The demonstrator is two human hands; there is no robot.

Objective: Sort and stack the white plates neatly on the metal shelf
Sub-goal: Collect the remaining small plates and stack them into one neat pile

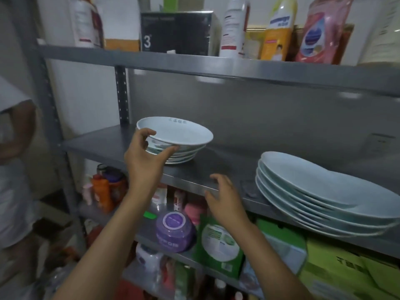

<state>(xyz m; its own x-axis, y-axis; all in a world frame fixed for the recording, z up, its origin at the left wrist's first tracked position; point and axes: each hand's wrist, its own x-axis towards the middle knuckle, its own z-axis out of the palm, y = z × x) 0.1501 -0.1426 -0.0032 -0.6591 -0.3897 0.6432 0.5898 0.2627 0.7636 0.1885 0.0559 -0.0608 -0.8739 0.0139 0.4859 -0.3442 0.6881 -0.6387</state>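
The grey metal shelf (216, 161) is carrying two piles: a big stack of wide white oval plates (320, 191) sitting at its right end, and a smaller stack of deep white round plates (179, 141) further left. Up top, a black box (175, 32) is showing a "3". The left hand (145, 156) is pinching the small stack's rim; the right hand (223, 198) is hovering, grip spread, at the shelf's front edge.
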